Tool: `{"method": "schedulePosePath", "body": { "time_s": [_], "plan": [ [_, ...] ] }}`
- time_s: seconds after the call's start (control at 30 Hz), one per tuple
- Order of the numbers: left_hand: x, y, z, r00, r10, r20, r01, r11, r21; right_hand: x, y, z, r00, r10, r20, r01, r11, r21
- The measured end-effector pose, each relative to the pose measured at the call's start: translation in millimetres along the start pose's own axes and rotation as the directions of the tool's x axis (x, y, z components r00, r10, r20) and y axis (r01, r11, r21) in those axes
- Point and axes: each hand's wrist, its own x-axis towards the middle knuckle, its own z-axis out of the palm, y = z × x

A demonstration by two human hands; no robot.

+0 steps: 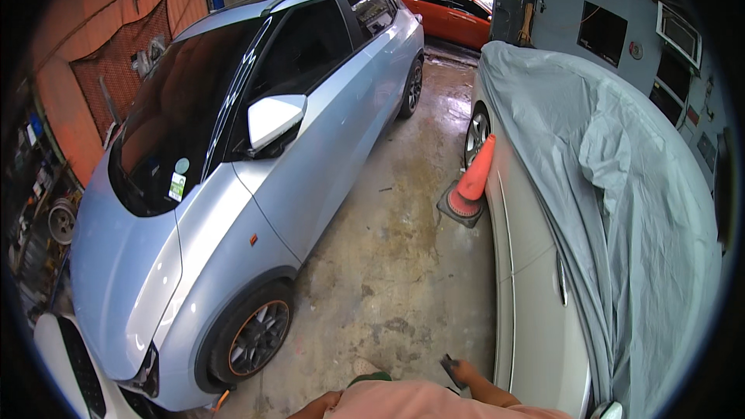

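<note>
My right hand point(463, 373) is low in the view, beside the pale car under the cover. Its fingers are closed round a small, dark, elongated object point(448, 362) whose kind I cannot make out. At the lower edge my left hand point(331, 400) shows only in part, close against my pink shirt point(388, 401). Its fingers are hidden, so I cannot tell what it holds, if anything. To the left stands a light blue car point(240, 209) with dark windows. Its front wheel point(260, 337) is the part nearest my left hand.
A car partly under a grey cover point(652, 209) stands along the right. An orange traffic cone point(477, 174) leans against its side. Stained concrete floor point(380, 264) runs between the cars toward a red car point(448, 15). A white car part point(66, 376) sits at the lower left.
</note>
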Motion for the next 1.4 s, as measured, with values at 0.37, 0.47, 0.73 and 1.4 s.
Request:
{"method": "schedulePosePath", "body": {
  "time_s": [0.37,0.47,0.73,1.4],
  "plan": [
    [56,153,-112,0.963,0.267,0.043,-0.17,0.473,0.864,46,8,-85,0.967,0.109,-0.231,-0.111,0.994,0.004],
    [59,199,-122,0.933,0.358,0.044,-0.293,0.681,0.671,77,4,-109,0.983,0.048,-0.179,-0.048,0.999,0.004],
    [55,264,-49,0.976,0.203,-0.085,-0.218,0.842,-0.494,184,9,-200,0.991,-0.112,-0.08,0.11,0.994,-0.021],
    [23,449,52,0.895,0.189,-0.404,-0.383,0.789,-0.48,348,39,-259,0.962,-0.235,0.141,0.255,0.956,-0.147]
  ]
}}
